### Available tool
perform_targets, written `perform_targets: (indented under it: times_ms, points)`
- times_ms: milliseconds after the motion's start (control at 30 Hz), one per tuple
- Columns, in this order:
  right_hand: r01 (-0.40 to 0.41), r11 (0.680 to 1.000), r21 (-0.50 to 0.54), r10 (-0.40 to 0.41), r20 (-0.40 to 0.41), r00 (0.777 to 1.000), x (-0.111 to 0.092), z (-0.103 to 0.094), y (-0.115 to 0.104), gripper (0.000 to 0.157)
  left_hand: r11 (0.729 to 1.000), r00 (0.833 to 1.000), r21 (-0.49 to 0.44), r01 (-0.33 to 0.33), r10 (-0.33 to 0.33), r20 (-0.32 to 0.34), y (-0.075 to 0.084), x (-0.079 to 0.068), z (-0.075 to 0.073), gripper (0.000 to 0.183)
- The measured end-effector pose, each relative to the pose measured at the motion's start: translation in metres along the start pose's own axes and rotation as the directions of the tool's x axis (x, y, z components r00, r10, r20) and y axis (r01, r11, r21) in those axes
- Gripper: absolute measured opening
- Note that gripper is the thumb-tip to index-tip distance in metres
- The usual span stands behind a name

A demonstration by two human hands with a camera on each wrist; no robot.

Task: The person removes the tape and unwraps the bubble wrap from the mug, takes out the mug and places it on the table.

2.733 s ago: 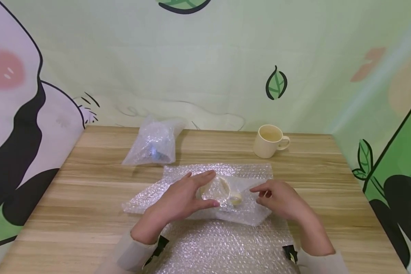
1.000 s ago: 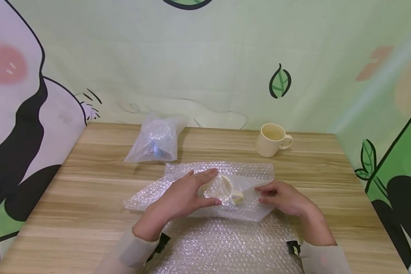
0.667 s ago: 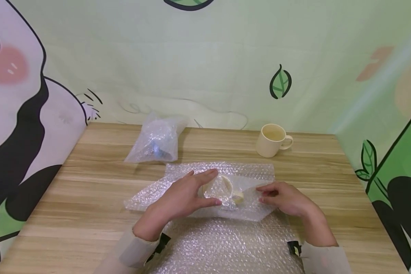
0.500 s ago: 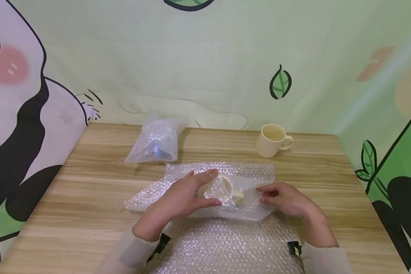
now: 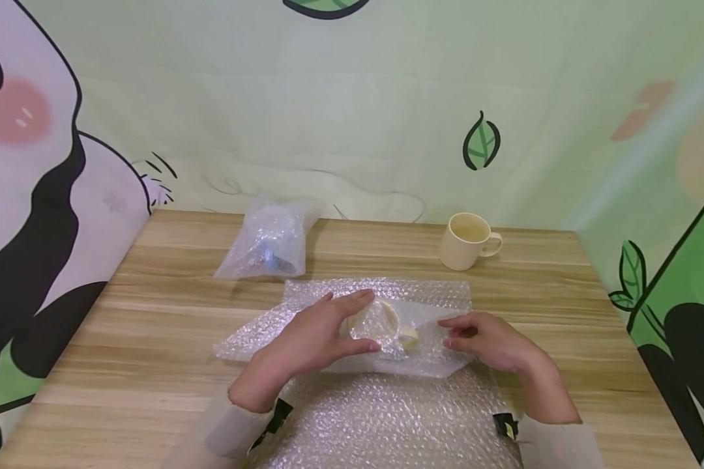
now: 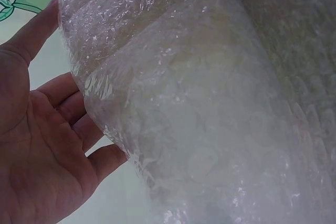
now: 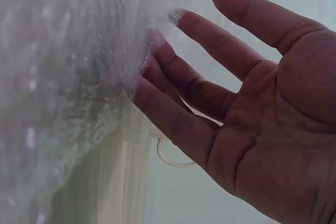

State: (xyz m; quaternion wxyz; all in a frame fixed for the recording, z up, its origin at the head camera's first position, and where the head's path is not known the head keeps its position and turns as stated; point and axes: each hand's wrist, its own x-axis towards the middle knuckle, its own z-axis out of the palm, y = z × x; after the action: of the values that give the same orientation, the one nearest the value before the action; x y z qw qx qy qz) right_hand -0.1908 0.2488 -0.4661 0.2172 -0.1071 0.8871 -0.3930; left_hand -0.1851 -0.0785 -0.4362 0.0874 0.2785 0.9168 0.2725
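A pale yellow mug (image 5: 381, 319) sits inside folded bubble wrap (image 5: 428, 358), its round rim and handle showing through the plastic. My left hand (image 5: 317, 329) rests against the mug's left side, thumb and forefinger spread around the near and far edges. In the left wrist view, the fingers of the left hand (image 6: 47, 129) extend behind the wrap's edge, so their tips are partly hidden. My right hand (image 5: 484, 335) touches the right end of the wrap beside the handle. In the right wrist view, the right hand (image 7: 247, 108) has its fingers reaching against the plastic, thumb standing apart.
A second, unwrapped yellow mug (image 5: 460, 244) stands upright at the back right of the wooden table (image 5: 563, 286). At the back left lies a bubble-wrapped bundle (image 5: 270, 244) with something bluish inside. More bubble wrap (image 5: 381, 423) spreads toward me under the folded part. A patterned wall (image 5: 381, 117) rises behind.
Since the earliest frame, my right hand has shifted slightly right and its fingertips have settled on the wrap. The left hand stays around the wrapped mug. Over the last second hardly anything moves.
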Motion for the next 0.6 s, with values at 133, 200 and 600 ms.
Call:
perform_targets:
  times_ms: [133, 200, 600]
  points:
    - [0.001, 1.0, 0.004, -0.001, 0.015, 1.0, -0.001, -0.001, -0.002, 0.046, 1.0, 1.0, 0.003, -0.005, 0.005, -0.003, 0.0, 0.0, 0.0, 0.089]
    - [0.008, 1.0, 0.001, -0.008, 0.02, 1.0, -0.001, -0.001, -0.003, 0.048, 1.0, 1.0, 0.003, -0.007, 0.007, -0.006, -0.001, 0.001, 0.0, 0.089]
    - [0.097, 0.986, -0.137, -0.103, -0.038, 0.994, -0.005, 0.0, -0.015, 0.04, 0.999, 0.999, 0.03, -0.026, 0.026, -0.018, -0.002, 0.002, 0.001, 0.088]
